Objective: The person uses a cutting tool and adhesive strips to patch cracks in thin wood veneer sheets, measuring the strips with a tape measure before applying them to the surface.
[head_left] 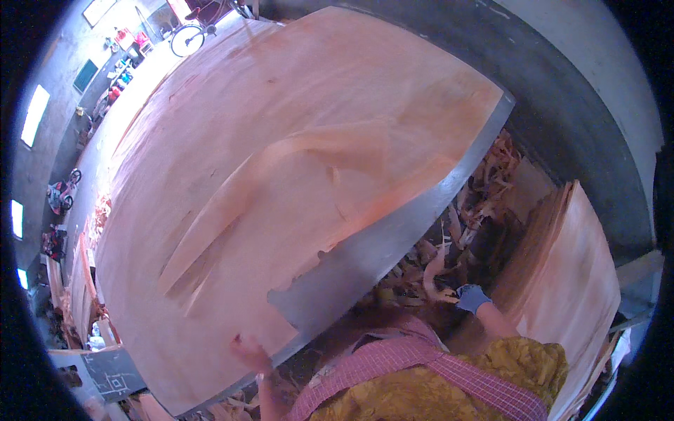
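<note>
A large pale pinkish-brown sheet of wood veneer (pixel 281 210) lies over a grey table (pixel 393 259), with a raised fold in its middle and a ragged near edge. At the sheet's near edge is my left hand (pixel 253 354), bare and slightly blurred, its fingers apart and nothing seen in them. My right hand (pixel 473 299), in a blue glove, is low beyond the table's near edge. Its fingers are closed at the end of a curled veneer strip (pixel 437 277), partly hidden by the glove.
Loose veneer scraps (pixel 491 168) are heaped between the table and a leaning stack of veneer sheets (pixel 569 281) at the right. A grey wall (pixel 590 119) runs behind them. A bicycle (pixel 188 41) stands far off at the upper left.
</note>
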`<state>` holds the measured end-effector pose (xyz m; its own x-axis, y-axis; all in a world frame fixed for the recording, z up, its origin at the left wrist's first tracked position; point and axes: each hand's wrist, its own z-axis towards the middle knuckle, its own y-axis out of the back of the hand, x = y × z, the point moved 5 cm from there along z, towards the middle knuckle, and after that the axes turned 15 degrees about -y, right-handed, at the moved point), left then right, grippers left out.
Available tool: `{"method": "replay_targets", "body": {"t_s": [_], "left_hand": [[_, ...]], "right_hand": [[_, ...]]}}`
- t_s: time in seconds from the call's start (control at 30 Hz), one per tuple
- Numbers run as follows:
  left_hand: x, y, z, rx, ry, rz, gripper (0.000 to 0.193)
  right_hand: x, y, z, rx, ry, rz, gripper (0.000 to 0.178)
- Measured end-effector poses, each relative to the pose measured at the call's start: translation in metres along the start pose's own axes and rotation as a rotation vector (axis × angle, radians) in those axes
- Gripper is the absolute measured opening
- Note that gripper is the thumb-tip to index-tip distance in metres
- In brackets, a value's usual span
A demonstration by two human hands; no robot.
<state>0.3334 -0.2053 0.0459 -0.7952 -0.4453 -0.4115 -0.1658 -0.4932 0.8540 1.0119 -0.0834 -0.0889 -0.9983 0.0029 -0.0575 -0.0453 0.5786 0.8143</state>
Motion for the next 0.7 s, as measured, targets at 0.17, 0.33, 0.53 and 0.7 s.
{"method": "replay_targets", "body": {"t_s": [0.17, 0.33, 0.53, 0.7], "left_hand": [[-0.21, -0.09, 0.05, 0.364, -0.626, -0.032, 0.038], [-0.32, -0.174, 0.059, 0.514, -0.939, -0.104, 0.064], [-0.372, -0.214, 0.088, 0.404, -0.979, -0.07, 0.063], [-0.375, -0.24, 0.087, 0.634, -0.934, -0.065, 0.051]], "right_hand": [[0.085, 0.159, 0.075, -0.397, 0.011, 0.346, 0.063], [0.162, 0.264, 0.147, -0.611, 0.2, -0.108, 0.041], [0.147, 0.302, 0.178, -0.499, 0.381, 0.012, 0.035], [0.112, 0.343, 0.153, -0.325, 0.491, 0.209, 0.039]]}}
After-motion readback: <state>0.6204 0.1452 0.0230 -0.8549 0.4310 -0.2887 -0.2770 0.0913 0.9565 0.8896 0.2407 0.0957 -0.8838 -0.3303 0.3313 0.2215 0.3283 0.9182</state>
